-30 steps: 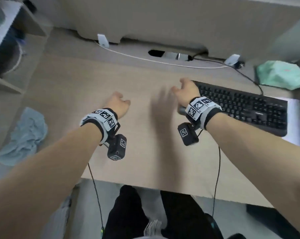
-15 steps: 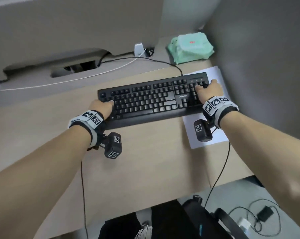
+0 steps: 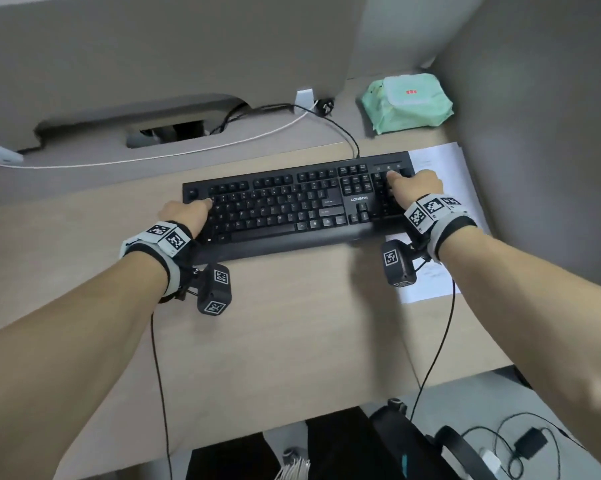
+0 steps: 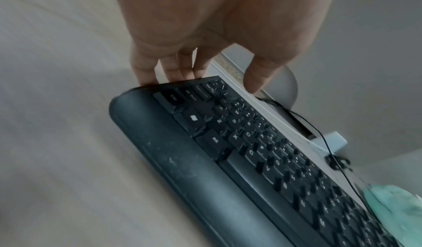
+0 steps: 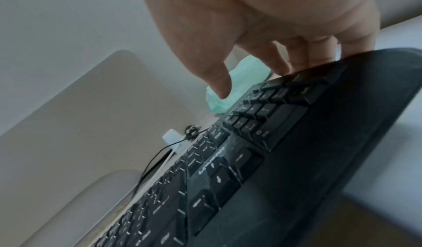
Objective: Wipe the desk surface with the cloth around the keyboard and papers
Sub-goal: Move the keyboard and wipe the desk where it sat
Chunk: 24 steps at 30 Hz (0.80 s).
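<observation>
While two hands, left (image 3: 185, 213) and right (image 3: 415, 187), grip one keyboard's (image 3: 292, 206) ends, one paper (image 3: 441, 168) lies beneath.

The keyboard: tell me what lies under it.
Under the keyboard's right end lies a white printed paper, showing beyond and in front of it; the rest sits over the desk. How far the paper reaches underneath is hidden. Both hands grip its ends: left, right.

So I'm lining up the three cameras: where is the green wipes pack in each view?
Head: green wipes pack upper right, behind the keyboard.
Left wrist: lower right corner, blurred.
Right wrist: upper middle, behind the thumb.
Shared landmark: the keyboard's black cable.
</observation>
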Available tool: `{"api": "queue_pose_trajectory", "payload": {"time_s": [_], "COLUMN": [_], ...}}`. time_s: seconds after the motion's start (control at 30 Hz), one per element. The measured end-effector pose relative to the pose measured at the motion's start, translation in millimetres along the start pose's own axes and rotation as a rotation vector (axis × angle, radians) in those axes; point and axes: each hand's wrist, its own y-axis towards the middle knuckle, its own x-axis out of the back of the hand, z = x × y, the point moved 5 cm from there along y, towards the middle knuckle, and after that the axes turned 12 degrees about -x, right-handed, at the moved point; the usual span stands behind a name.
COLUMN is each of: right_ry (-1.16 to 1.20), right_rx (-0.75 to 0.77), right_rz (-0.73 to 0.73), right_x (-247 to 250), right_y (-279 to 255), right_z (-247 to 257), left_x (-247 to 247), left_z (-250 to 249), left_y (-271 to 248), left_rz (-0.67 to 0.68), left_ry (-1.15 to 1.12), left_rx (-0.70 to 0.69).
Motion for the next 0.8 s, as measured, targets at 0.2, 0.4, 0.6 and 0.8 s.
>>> {"api": "queue_pose_trajectory", "payload": {"time_s": [0.2,0.4,0.6,0.8], "right_ry": [-0.101,-0.179,-0.177,-0.174], "right_rx": [0.119,0.193,0.221,0.2], "right_rz": [0.101,0.219,0.283,0.271], "right_x": [-75,-179,-277,-326], "right_y": [-95,-208,-295,-332], "right_z": [61,124,175,199], "left_x": [105,232,329,371], "left_z": [72,176,244,294], "left_y": [28,77,109,148], "left_rz": [-0.1,-0.199,-0.263,-0.279], "left_ry": [-0.011,0.004,-0.111,-0.176], "left_rx": [0.047,0.135,0.194,0.15]}}
